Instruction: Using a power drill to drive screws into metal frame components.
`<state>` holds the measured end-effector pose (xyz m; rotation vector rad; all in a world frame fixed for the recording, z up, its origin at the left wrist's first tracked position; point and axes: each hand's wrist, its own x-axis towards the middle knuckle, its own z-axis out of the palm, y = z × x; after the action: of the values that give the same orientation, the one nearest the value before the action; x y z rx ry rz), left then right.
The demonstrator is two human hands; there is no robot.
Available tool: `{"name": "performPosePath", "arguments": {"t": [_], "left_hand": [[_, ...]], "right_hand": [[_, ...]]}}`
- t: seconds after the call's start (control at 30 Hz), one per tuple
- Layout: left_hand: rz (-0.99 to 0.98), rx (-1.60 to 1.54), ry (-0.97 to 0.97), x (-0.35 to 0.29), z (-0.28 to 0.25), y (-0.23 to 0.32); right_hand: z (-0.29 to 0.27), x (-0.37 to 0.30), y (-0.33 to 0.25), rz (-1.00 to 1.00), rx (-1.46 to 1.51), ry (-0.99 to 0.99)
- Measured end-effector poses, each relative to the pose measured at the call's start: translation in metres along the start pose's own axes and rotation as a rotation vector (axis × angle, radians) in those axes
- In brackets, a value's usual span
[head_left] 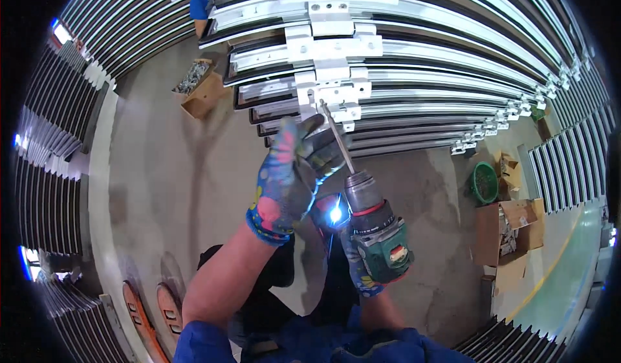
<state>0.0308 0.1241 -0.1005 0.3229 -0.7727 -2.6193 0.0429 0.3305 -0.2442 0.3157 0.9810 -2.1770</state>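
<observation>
My right hand [363, 274], in a patterned blue glove, grips a green and black cordless drill [381, 240]; the drill's body hides most of its fingers. The long bit [339, 140] points up and away, its tip in front of a white hinge-like bracket [328, 95]. A bright light glows beside the chuck. My left hand [288, 175], in a flowered glove with a grey palm, is raised just left of the bit. Its fingers curl toward the brackets, and whatever they may hold is too small to tell. White frame profiles [265, 57] with dark edges stand stacked before me.
An open cardboard box of metal parts [194, 78] lies left on the floor. To the right are a green basket [484, 183] and another open cardboard box [504, 230]. Orange pallet-truck forks [139, 318] lie lower left. More stacked profiles [52, 214] line the left side.
</observation>
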Motion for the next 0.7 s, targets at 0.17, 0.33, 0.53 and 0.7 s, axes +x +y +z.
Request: {"name": "performPosePath", "arguments": {"t": [0.17,0.33,0.53,0.7], "left_hand": [[0.014,0.025,0.179,0.005,-0.015,0.009],[0.058,0.061,0.195,0.013,-0.007,0.008],[0.077,0.081,0.208,0.014,-0.008,0.014],[0.063,0.038,0.221,0.02,-0.008,0.014]], "right_hand": [[0.075,0.005,-0.041,2.089,2.278,-0.503],[0.101,0.0,-0.062,2.733,3.05,-0.115],[0.104,0.018,-0.055,2.941,3.147,-0.178],[0.114,0.025,-0.063,2.854,3.057,-0.344]]}}
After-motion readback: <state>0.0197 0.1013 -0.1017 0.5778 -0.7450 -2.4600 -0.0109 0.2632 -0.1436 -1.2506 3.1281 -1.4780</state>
